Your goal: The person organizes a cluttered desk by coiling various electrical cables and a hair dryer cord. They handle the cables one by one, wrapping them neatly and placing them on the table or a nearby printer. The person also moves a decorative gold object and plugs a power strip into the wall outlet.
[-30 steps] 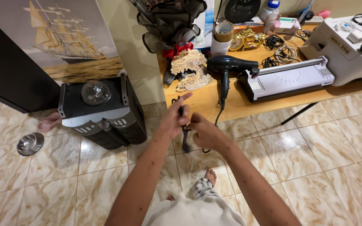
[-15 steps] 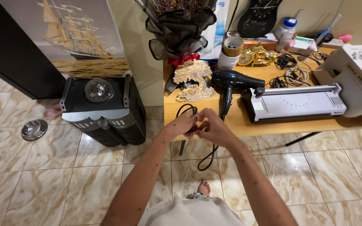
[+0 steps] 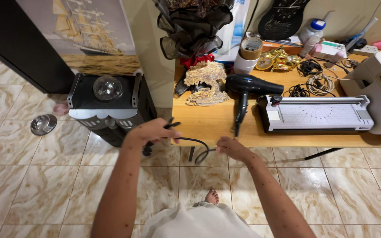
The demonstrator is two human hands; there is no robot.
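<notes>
Separating since a moment ago, the left hand and right hand are each gripping the black cord, stretching it between them below the hair dryer on the worktop.

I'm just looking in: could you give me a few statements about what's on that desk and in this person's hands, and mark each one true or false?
1. Both hands hold a black cord. True: the left hand and right hand grip it apart from each other.
2. The hair dryer lies on the floor. False: it lies on the wooden desk.
3. A paper trimmer lies to the right of the hair dryer. True.
4. The metal bowl sits on the desk. False: it sits on the tiled floor.
5. The tape roll is in the right hand. False: it stands at the back of the desk.
</notes>
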